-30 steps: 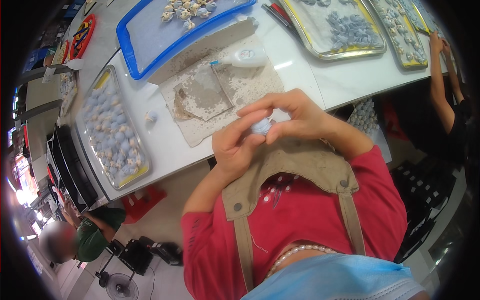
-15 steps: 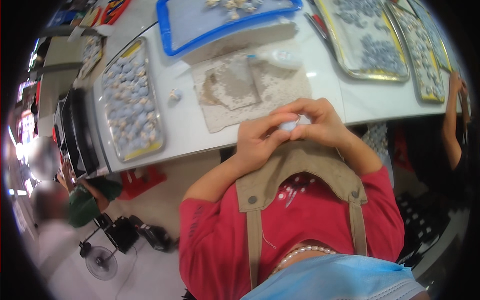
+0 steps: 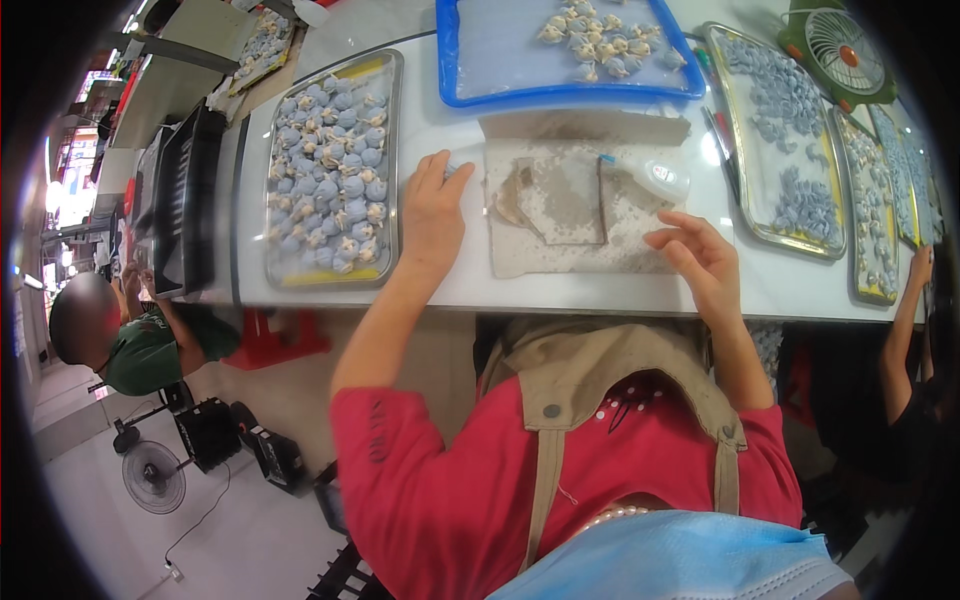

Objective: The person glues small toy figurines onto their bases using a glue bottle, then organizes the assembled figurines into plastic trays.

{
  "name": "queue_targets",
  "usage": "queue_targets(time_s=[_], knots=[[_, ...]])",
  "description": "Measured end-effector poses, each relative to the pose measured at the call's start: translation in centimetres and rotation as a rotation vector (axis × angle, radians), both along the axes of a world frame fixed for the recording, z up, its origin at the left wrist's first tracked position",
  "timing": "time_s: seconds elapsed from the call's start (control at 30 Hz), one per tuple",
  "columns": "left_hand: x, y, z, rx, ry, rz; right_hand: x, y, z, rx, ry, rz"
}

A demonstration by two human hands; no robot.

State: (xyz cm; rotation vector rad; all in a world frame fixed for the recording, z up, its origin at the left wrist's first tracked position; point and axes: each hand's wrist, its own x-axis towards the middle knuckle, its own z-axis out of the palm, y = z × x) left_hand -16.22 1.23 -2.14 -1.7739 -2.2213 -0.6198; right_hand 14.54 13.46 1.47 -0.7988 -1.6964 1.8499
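My left hand (image 3: 432, 215) reaches onto the white table (image 3: 430, 290). Its fingertips are closed around a small pale-blue piece (image 3: 449, 167), just right of a steel tray (image 3: 387, 140) full of blue and cream shell-shaped pieces. My right hand (image 3: 700, 262) hovers with its fingers spread and holds nothing. It is over the right edge of a stained grey work mat (image 3: 570, 215). A small clear glue bottle (image 3: 655, 178) lies on the mat just beyond that hand.
A blue plastic tray (image 3: 452, 60) with several pieces stands at the back. Two steel trays (image 3: 812, 240) of blue pieces and a green desk fan (image 3: 840, 45) stand at right. Another person's arm (image 3: 905, 300) reaches the table there. A seated person (image 3: 130, 345) and a floor fan (image 3: 155, 475) are below left.
Both hands were together at my chest around a small pale piece. They have parted: the left went forward beside the steel tray, the right moved out over the mat.
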Motion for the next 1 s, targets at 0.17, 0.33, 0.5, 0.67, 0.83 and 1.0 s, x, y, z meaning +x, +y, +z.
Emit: queue_targets(time_s=[0.17,0.33,0.5,0.67,0.83,1.0], knots=[[-3.2,0.4,1.1,0.035,-0.051,-0.074,-0.5,0.4,0.3,0.007,-0.034,-0.032],[-10.3,4.1,4.7,0.204,0.096,0.078,-0.8,0.6,0.5,0.021,-0.037,-0.041],[-14.0,7.2,5.7,-0.037,0.153,0.343,-0.4,1.3,0.4,0.012,-0.022,-0.061],[-9.8,14.4,6.3,-0.122,0.069,0.256,0.4,1.9,0.1,0.023,-0.029,-0.085],[-5.2,21.9,2.2,0.094,-0.135,-0.082,0.7,2.2,0.2,0.02,-0.016,-0.108],[-2.0,24.1,1.5,-0.178,-0.191,-0.04,1.7,3.3,-0.7,0.185,-0.061,-0.231]])
